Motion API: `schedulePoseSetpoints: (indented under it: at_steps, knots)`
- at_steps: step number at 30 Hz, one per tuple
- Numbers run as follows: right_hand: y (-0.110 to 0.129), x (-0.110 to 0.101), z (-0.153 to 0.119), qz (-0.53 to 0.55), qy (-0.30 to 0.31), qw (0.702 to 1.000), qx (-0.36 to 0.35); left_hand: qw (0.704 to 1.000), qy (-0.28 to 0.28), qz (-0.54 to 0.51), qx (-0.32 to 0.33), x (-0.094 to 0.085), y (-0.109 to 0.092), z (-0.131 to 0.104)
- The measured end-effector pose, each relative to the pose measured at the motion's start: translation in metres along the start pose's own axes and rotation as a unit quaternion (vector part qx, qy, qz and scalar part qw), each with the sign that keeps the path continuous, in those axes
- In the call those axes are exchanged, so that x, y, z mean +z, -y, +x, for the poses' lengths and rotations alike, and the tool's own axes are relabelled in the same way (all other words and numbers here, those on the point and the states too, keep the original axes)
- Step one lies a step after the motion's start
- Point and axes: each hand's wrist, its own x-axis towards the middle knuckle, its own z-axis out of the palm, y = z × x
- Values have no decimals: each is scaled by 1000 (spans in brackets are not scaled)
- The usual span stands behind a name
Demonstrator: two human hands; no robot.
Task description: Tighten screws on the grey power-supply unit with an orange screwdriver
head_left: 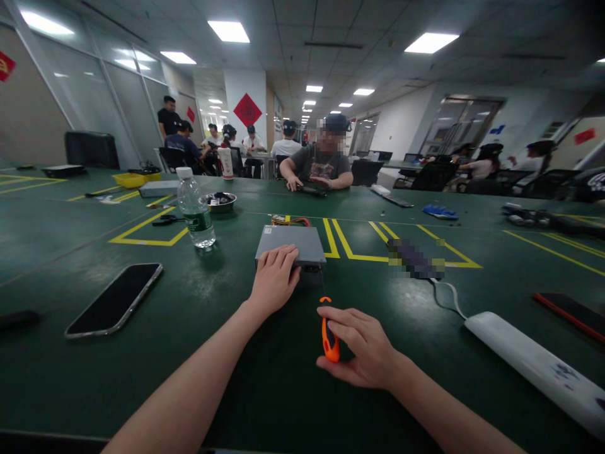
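A grey metal computer power supply (307,243) lies on the green table, with red, yellow and black wires (295,222) at its far side. My left hand (276,277) steadies it at the near left, fingers over the top and thumb by the front edge. In my right hand (362,347) is an orange and black screwdriver (331,350), held between the fingers and thumb. Its thin shaft points away from me to the near right corner of the power supply. Whether the tip sits in a screw is too small to make out.
Left of the power supply stand a water bottle (196,214) and a metal bowl (221,202); a phone (116,299) lies nearer. A white power strip (534,366) with a cable is at right. Across the green table (227,403) sits a person (326,161).
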Motion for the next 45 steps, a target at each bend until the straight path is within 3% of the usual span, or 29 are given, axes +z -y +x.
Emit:
schedulePoseSetpoints:
  at_steps: [8, 15, 22, 29, 36, 42, 45]
  knots:
    - [2, -2, 0, -5, 52, 999, 1, 1000, 4, -4, 3, -1, 0, 1]
    - [1, 0, -3, 16, 3, 999, 29, 1000, 5, 1, 4, -1, 1, 0]
    - [4, -3, 0, -11, 59, 998, 12, 1000, 2, -3, 2, 0, 1, 0]
    - [2, 2, -2, 17, 0, 999, 28, 1000, 0, -6, 1, 1, 1, 0]
    - [3, -1, 2, -11, 74, 997, 10, 1000, 1, 0, 2, 1, 2, 0]
    - [2, 5, -1, 3, 13, 1000, 17, 1000, 4, -1, 0, -1, 1, 0]
    - [2, 3, -1, 17, 20, 999, 26, 1000, 5, -2, 2, -1, 1, 0]
